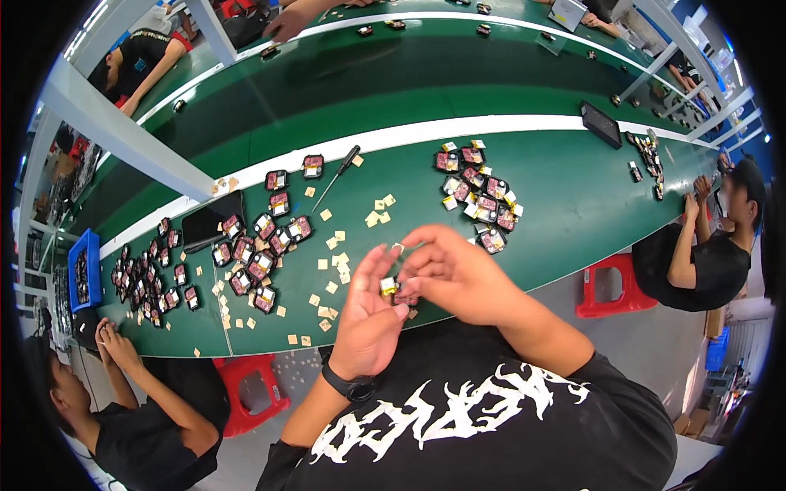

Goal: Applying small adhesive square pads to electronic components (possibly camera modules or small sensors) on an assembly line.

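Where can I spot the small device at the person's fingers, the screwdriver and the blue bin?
Small device point(389, 286): head view, on its white-and-yellow part.
Screwdriver point(348, 161): head view, on its dark handle.
Blue bin point(95, 274): head view, on its right-hand wall.

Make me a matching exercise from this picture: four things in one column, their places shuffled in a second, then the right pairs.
Things
1. Screwdriver
2. Blue bin
3. Small unit with a white and yellow patch
4. Black wristwatch

Places
A. Among the fingers of the left hand and the right hand
B. On the person's left wrist
C. Lying loose on the green tabletop
D. At the far left end of the work surface

Right pairs: 1-C, 2-D, 3-A, 4-B
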Tool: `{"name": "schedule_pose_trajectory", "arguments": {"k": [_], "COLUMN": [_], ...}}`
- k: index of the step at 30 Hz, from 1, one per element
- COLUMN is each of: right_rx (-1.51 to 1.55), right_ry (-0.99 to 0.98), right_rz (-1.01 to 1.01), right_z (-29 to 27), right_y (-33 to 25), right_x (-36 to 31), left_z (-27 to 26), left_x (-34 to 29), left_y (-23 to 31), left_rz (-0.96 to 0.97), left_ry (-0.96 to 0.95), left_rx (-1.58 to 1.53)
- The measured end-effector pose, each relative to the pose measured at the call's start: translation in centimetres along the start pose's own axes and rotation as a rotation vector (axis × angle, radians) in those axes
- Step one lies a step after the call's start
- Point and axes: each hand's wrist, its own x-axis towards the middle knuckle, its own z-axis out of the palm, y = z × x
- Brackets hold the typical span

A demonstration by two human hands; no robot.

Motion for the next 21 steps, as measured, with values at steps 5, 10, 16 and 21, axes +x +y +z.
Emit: {"name": "schedule_pose_trajectory", "arguments": {"k": [5,10,16,21], "right_rx": [-0.004,-0.251,-0.161,-0.138], "right_ry": [0.055,0.102,0.120,0.071], "right_rz": [0.139,0.174,0.412,0.495], "right_z": [-0.4,0.3,1.9,1.9], "right_y": [-1.6,0.5,-1.0,-1.2], "right_x": [-1.5,-2.2,-2.2,-1.9], "left_z": [-1.0,-0.8,-0.6,0.0], "left_x": [0.0,0.1,0.0,-0.2], "left_y": [-0.3,-0.5,-0.5,-0.4], "left_rz": [0.073,0.178,0.253,0.259], "left_ry": [0.118,0.103,0.166,0.193], "left_rx": [0.151,0.204,0.371,0.447]}}
